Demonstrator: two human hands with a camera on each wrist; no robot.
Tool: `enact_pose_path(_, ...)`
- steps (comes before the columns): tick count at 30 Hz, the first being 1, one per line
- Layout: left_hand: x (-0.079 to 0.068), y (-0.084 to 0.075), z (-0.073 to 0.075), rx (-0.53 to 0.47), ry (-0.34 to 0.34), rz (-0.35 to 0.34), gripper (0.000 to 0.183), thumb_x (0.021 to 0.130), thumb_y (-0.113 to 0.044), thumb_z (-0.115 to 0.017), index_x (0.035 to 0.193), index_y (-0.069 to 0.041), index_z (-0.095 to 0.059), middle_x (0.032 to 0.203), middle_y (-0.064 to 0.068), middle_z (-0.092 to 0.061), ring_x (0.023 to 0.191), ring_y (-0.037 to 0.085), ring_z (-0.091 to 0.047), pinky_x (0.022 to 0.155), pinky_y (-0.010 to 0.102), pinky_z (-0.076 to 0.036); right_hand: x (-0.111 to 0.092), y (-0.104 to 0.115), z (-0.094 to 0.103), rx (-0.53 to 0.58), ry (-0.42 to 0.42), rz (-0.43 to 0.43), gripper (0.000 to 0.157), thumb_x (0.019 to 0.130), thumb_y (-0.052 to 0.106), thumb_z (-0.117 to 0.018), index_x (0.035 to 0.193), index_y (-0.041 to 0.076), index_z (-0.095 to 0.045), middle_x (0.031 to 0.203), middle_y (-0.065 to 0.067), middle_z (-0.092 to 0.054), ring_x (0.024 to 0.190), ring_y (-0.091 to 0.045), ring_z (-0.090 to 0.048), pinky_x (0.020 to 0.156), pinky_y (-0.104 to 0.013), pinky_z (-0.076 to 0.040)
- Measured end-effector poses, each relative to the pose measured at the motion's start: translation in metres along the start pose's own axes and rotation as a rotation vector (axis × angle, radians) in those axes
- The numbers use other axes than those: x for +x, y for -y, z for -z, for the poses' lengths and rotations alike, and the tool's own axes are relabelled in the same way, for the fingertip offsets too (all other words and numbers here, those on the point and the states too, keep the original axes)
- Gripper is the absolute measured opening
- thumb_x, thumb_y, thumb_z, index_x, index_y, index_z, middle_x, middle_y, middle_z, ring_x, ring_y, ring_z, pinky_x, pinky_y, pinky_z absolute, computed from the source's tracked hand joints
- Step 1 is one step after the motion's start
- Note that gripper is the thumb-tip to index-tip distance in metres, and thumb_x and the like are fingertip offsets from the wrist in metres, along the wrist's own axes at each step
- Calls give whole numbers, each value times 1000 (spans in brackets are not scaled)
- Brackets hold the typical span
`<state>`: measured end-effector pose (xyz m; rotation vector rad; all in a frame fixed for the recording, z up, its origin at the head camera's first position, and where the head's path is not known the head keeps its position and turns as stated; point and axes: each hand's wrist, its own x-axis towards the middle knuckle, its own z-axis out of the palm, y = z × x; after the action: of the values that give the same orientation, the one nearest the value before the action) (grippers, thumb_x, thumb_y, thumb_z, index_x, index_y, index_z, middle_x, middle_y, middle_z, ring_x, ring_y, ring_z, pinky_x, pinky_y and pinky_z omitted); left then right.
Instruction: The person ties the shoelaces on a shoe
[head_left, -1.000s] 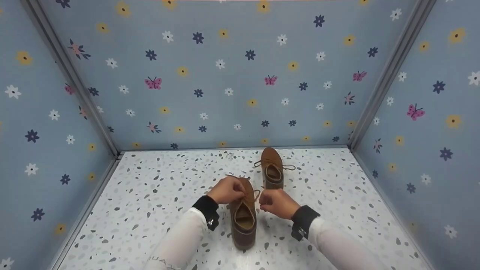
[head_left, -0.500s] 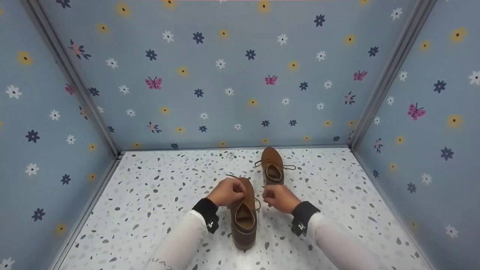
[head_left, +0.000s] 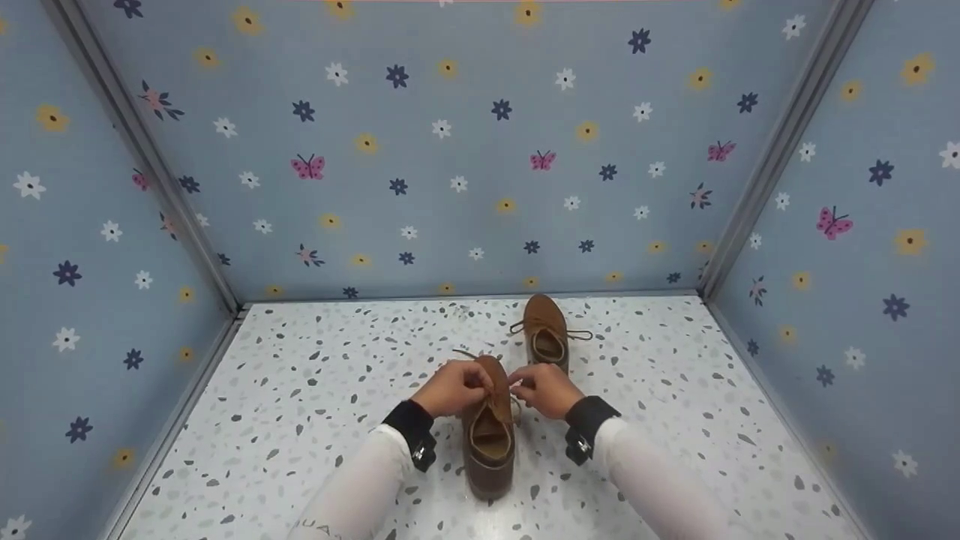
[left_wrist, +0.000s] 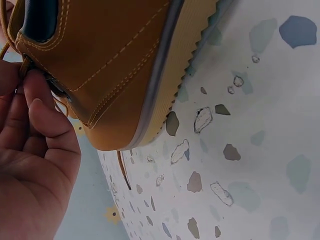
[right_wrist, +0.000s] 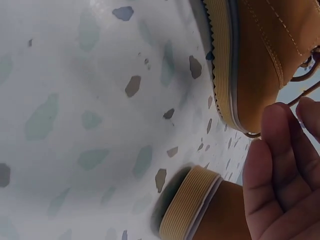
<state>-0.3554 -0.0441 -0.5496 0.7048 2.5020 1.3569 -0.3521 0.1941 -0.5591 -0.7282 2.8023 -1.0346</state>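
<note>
Angled inward, the left hand (head_left: 454,388) has thumb and index finger clamped on a brown lace (left_wrist: 24,64), its other fingers bent. The nearer shoe (head_left: 489,474) stands upright, its front between the two hands' fingertips, its heel toward the person. The right hand (head_left: 551,390) mirrors it, half bent, thumb slightly apart from the index finger; whether these touch lace, I cannot tell. Just beyond its fingers stands the second shoe (head_left: 546,319)
</note>
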Motion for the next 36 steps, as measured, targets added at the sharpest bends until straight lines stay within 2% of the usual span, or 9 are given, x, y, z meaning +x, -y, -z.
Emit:
enact_pose_path(4, 0, 0, -1, 0, -9, 8, 13, 90, 0, -67, 95, -8, -75, 93, 5, -75, 79, 8, -64, 73, 24, -54, 5, 5, -5, -24, -14, 33, 20, 98, 8, -69, 115, 13, -80, 86, -12, -80, 61, -4, -60, 57, -21, -48)
enact_pose_path(8, 1, 0, -3, -7, -11, 24, 14, 90, -1, -67, 95, -10, -76, 93, 3, -76, 80, 8, -65, 73, 25, -55, 7, 8, -8, -76, -37, 103, 19, 96, 6, -71, 109, 13, -82, 97, -3, -82, 75, -12, -72, 69, -25, -56)
enact_pose_path(11, 2, 0, -4, 0, -8, 34, 14, 91, -2, -67, 95, -12, -76, 94, 3, -76, 81, 8, -66, 73, 25, -55, 7, 7, -9, -91, -53, 142, 18, 93, 3, -73, 102, 13, -84, 98, -2, -82, 87, -16, -77, 78, -27, -59)
enact_pose_path(18, 1, 0, -2, 16, -17, 23, 13, 91, -3, -69, 96, -12, -76, 95, 2, -76, 82, 8, -66, 75, 25, -56, 7, 4, -10, -113, -57, 161, 13, 92, 4, -73, 94, 13, -82, 92, -1, -82, 85, -17, -77, 78, -29, -60)
enact_pose_path(22, 0, 1, -3, 0, -20, 18, 13, 91, -2, -68, 97, -11, -76, 95, 3, -76, 82, 7, -66, 74, 25, -55, 4, 2, -6, -160, -75, 137, 9, 91, 5, -74, 91, 13, -79, 86, -1, -78, 77, -13, -70, 72, -28, -56)
enact_pose_path(27, -3, 2, -1, -16, -26, 19, 12, 93, -2, -68, 97, -10, -76, 97, 5, -77, 81, 9, -65, 69, 24, -53, -1, 1, 4, -156, -121, 54, 8, 92, 7, -71, 87, 13, -73, 73, 1, -70, 62, -6, -57, 60, -24, -48)
enact_pose_path(31, -5, 3, 1, -11, -37, 25, 10, 92, -5, -70, 97, -10, -77, 96, 5, -77, 82, 9, -66, 72, 25, -54, -3, 2, 14, -50, -148, -18, 9, 94, 6, -67, 89, 13, -70, 70, 1, -72, 57, -9, -64, 53, -24, -49)
enact_pose_path(36, -7, 5, 3, -23, -45, 34, 18, 88, -2, -67, 100, -11, -78, 99, 5, -78, 87, 8, -68, 79, 26, -56, -5, 5, 22, 56, -205, -76, 6, 95, 7, -66, 95, 10, -71, 79, -2, -77, 65, -12, -71, 58, -26, -54)
